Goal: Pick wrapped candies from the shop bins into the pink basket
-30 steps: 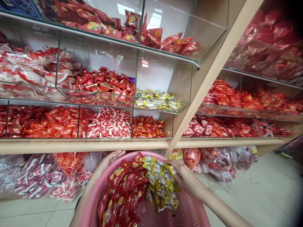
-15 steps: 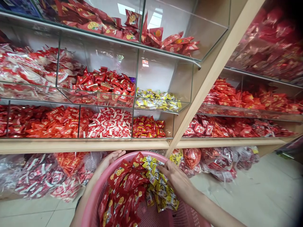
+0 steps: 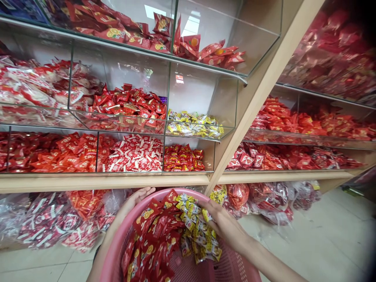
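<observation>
A pink plastic basket [image 3: 106, 244] is tilted toward me, with my left forearm along its left side. My left hand [image 3: 136, 200] bears against the outside of its far rim, fingers straight and close together, supporting it. Red candy packets with orange pictures [image 3: 152, 239] lie in the left part of the basket. Yellow-and-white wrapped candies [image 3: 198, 231] are heaped to their right. Over this heap, at the right rim, my right hand [image 3: 225, 223] has curled fingers around a small yellow-wrapped candy [image 3: 206, 214]. Its fingertips are partly hidden.
Glass-fronted shelves [image 3: 129, 131] with several compartments of wrapped candies stand ahead. One compartment holds matching yellow candies [image 3: 194, 124]. A slanting wooden post [image 3: 249, 113] divides the shelving. Clear bags of candy [image 3: 49, 219] sit below the wooden ledge [image 3: 108, 183], by the tiled floor [image 3: 317, 239].
My right hand has shifted slightly right and drawn back its fingers; a yellow-wrapped candy now shows at them. My left hand and the basket have hardly moved.
</observation>
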Demonstrator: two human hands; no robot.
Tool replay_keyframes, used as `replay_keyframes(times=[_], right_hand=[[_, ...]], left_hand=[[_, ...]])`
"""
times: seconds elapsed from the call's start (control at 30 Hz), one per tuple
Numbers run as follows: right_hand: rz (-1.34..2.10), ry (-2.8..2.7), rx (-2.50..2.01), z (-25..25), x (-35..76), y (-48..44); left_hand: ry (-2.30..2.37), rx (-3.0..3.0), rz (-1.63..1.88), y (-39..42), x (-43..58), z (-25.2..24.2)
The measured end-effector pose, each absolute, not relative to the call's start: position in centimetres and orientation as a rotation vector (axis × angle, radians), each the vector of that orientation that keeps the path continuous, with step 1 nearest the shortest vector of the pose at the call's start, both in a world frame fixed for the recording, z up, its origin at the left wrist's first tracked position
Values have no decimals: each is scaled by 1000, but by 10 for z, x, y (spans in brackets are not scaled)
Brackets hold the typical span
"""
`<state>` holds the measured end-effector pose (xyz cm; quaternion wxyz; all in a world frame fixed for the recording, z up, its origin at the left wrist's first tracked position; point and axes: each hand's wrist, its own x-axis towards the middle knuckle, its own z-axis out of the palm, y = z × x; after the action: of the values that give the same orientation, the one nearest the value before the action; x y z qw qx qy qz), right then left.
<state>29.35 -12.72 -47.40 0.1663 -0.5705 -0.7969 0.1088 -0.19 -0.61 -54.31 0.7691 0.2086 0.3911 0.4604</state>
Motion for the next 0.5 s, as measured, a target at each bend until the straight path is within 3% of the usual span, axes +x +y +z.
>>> replay_keyframes(times=[0.17, 0.33, 0.5], right_hand=[[530, -1971, -1884, -458, 307, -123], [630, -1857, -1872, -457, 317, -125], [449, -1946, -1982, -461, 316, -127]], left_hand=[[864, 459, 977, -5, -2, -540], [850, 426, 982, -3, -2, -544], [868, 419, 994, -4, -1, -540]])
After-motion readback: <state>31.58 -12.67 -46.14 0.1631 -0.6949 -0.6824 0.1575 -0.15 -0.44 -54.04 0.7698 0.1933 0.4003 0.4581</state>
